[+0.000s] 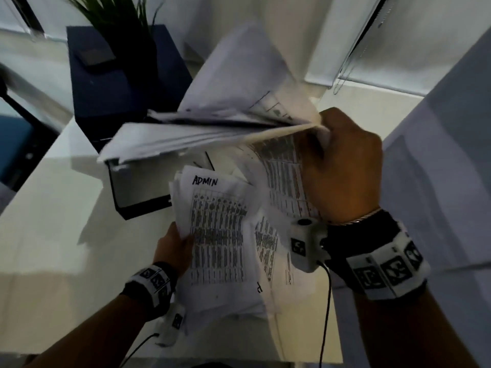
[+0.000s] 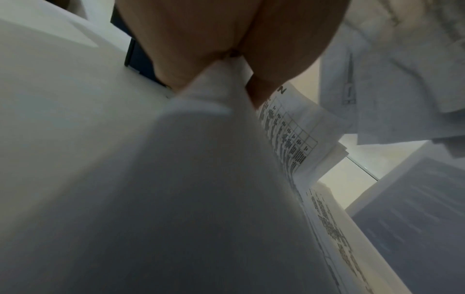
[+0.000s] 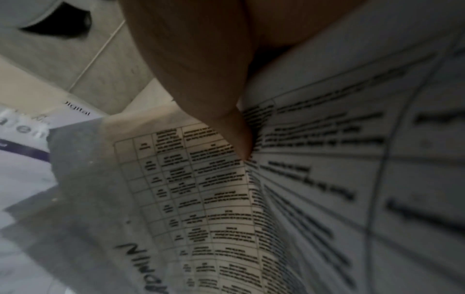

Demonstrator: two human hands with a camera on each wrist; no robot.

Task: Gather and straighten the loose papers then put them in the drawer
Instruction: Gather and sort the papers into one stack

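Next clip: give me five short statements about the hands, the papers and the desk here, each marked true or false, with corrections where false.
1. The right hand grips a fanned bundle of papers lifted off the desk. True.
2. The left hand is idle. False: it holds the sheet marked ADMIN.
3. All the papers form one squared stack. False: they are split between both hands, edges uneven.
4. A plant stands behind the dark box. True.
5. The ADMIN sheet is blank. False: it carries a printed table.

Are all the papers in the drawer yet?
Not yet. Gathering looks mostly done: the left hand holds the "ADMIN" bundle, and the right hand grips a fanned-out bundle above the white desk. Still left: squaring both into one neat stack and putting it away. No drawer is clearly in view.
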